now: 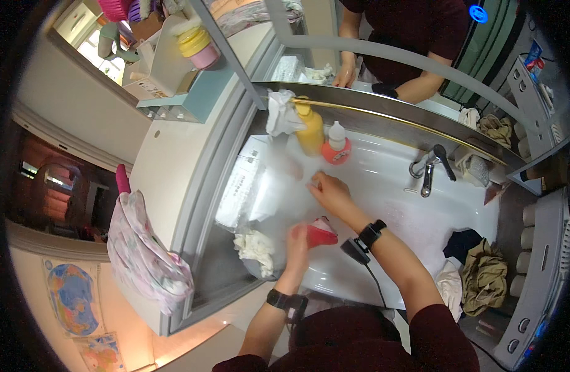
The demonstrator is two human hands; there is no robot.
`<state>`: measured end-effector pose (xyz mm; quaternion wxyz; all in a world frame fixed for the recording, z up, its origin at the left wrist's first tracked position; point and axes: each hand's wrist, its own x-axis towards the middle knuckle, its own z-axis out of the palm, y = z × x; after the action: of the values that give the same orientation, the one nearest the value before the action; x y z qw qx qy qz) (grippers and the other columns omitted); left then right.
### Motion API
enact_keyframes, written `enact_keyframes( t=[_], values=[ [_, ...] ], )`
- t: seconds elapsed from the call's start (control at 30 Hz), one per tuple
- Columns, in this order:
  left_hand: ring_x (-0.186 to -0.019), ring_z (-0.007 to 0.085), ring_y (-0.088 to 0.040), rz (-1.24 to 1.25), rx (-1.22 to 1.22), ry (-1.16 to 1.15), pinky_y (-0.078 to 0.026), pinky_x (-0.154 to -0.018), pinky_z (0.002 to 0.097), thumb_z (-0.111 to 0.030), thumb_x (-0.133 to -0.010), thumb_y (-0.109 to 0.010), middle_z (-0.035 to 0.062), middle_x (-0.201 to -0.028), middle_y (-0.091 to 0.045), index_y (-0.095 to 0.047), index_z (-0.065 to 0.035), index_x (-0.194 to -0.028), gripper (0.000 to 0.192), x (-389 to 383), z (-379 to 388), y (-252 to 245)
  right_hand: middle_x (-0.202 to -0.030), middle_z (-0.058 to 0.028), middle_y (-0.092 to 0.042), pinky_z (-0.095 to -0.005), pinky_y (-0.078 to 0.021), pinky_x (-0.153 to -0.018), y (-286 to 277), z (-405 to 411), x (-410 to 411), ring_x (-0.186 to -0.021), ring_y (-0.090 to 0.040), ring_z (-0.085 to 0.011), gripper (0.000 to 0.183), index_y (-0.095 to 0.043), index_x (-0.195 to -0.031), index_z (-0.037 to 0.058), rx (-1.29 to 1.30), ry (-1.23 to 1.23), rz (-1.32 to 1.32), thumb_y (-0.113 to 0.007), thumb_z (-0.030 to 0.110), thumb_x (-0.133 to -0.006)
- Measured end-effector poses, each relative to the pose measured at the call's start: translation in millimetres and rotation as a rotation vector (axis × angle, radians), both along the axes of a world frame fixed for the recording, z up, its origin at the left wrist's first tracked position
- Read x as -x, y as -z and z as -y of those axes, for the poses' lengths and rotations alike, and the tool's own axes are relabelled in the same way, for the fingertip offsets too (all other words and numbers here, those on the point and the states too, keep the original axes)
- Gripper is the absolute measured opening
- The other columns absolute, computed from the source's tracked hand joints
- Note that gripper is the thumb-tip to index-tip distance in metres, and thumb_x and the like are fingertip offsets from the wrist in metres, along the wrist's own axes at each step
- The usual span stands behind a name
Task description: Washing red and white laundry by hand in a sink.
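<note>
My left hand (pixel 298 239) is closed on a small red cloth item (pixel 323 234) above the near left part of the white washbasin (pixel 378 186). A pale pink patch shows at the cloth's top. My right hand (pixel 332 191) is over the basin's left side, its fingers curled and thumb forward. Haze in the picture blurs its fingertips, so I cannot tell if it holds anything. Beyond it stand a yellow bottle (pixel 311 135) and a red bottle with a white nozzle cap (pixel 337 151).
A chrome faucet (pixel 429 167) rises at the back right. Khaki cloth (pixel 484 279), dark cloth (pixel 461 242) and white cloth (pixel 449 281) lie by the right rim. Left are a white box (pixel 238 190) and crumpled white cloth (pixel 255 251). A mirror (pixel 382 51) spans the back.
</note>
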<state>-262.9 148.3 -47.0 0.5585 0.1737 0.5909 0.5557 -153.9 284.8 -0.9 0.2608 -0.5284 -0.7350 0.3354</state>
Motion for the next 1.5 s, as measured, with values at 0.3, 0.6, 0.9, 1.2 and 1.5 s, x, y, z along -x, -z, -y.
enact_keyframes(
  t=[0.3, 0.6, 0.9, 1.2, 1.5],
  values=[
    [-0.076, 0.0112, -0.052, 0.097, 0.007, 0.063, -0.043, -0.062, 0.0229, -0.034, -0.084, -0.055, 0.0061, -0.091, -0.053, -0.046, -0.0024, -0.106, 0.040, 16, -21, 0, -0.079, -0.0147, -0.059, -0.0416, -0.0430, -0.064, 0, -46, 50, -0.074, -0.056, -0.0333, 0.021, -0.051, -0.086, 0.0054, -0.002, 0.112, 0.041, -0.056, 0.023, -0.076],
    [-0.094, 0.0214, -0.049, 0.163, -0.056, -0.068, -0.041, -0.083, 0.0345, -0.029, -0.083, -0.055, 0.0115, -0.106, -0.048, -0.042, -0.0006, -0.110, 0.041, -1, -79, -29, -0.076, -0.0173, -0.058, -0.0395, -0.0447, -0.059, -27, -5, -71, -0.069, -0.056, -0.0351, 0.016, -0.050, -0.085, 0.0056, -0.111, 0.266, -0.042, -0.058, 0.011, -0.073],
    [-0.091, 0.0195, -0.050, -0.275, -0.239, -0.252, -0.041, -0.084, 0.0308, -0.025, -0.079, -0.064, 0.0118, -0.106, -0.050, -0.037, 0.0017, -0.111, 0.049, -30, -144, -7, -0.061, -0.0193, -0.054, -0.0404, -0.0410, -0.048, 1, -27, -142, -0.057, -0.054, -0.0364, 0.013, -0.045, -0.077, 0.0017, -0.221, 0.500, 0.087, -0.056, 0.009, -0.078],
    [-0.081, 0.0163, -0.052, -0.363, -0.445, -0.144, -0.044, -0.073, 0.0278, -0.036, -0.075, -0.066, 0.0087, -0.099, -0.054, -0.046, 0.0016, -0.106, 0.052, -24, -140, -22, -0.066, -0.0175, -0.056, -0.0402, -0.0431, -0.052, 12, -48, -140, -0.061, -0.056, -0.0351, 0.013, -0.046, -0.080, 0.0026, -0.217, 0.479, 0.063, -0.057, 0.006, -0.076],
    [-0.083, 0.0159, -0.051, 0.003, -0.167, -0.330, -0.045, -0.068, 0.0256, -0.022, -0.078, -0.065, 0.0064, -0.096, -0.053, -0.047, -0.0011, -0.105, 0.039, -2, -152, 27, -0.073, -0.0161, -0.058, -0.0412, -0.0453, -0.057, 16, -63, -131, -0.067, -0.058, -0.0336, 0.023, -0.046, -0.086, 0.0040, -0.209, 0.419, 0.133, -0.063, 0.010, -0.071]
  ],
)
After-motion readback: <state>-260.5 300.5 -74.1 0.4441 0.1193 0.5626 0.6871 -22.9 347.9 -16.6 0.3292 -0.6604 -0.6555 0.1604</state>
